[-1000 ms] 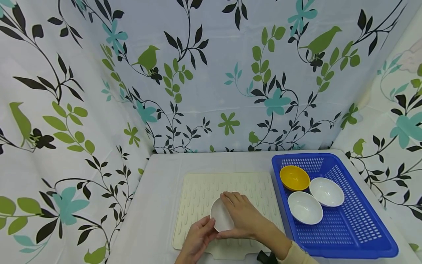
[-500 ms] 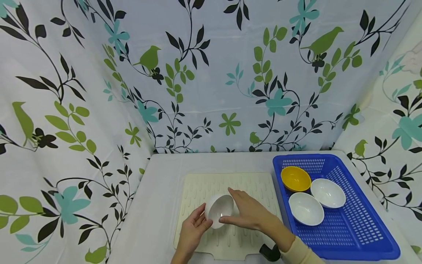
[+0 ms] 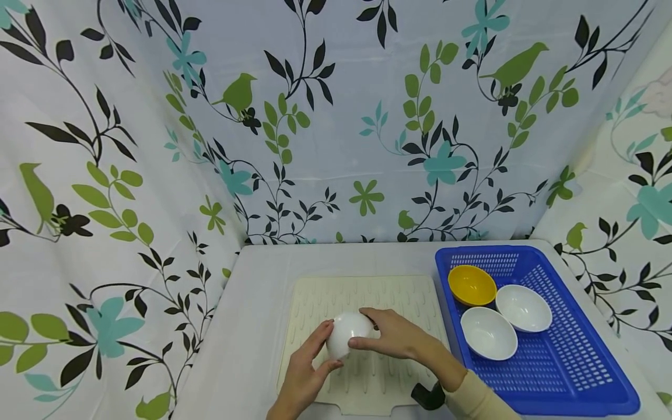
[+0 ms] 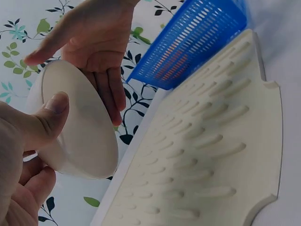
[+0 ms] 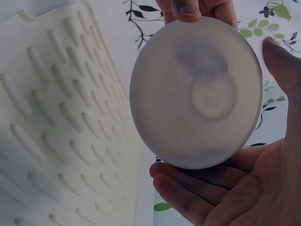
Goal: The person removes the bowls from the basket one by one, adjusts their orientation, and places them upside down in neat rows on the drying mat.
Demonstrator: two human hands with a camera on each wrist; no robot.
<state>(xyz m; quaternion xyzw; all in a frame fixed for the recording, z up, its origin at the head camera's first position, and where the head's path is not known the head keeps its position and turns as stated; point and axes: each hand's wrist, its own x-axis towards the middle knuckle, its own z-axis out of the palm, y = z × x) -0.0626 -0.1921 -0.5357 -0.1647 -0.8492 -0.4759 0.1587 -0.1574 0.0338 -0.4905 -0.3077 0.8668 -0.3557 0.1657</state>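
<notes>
Currently gripping a small white bowl point(image 3: 347, 333) by its rim with the left hand point(image 3: 306, 373), between thumb and fingers. Only touching the bowl's edge with loosely extended right fingers, not clasping; in the right wrist view, seen with the thumb of the right hand point(image 3: 395, 335) apart from it. Holding the bowl tilted above a cream ridged board point(image 3: 315, 306), with its rounded outside toward the head camera. Just beside the board, on a white-covered table point(image 3: 247, 303), showing a blue basket point(image 3: 569, 373) with a yellow bowl point(image 3: 472, 286) and two white bowls point(image 3: 489, 334) grouped inside, mouths up.
</notes>
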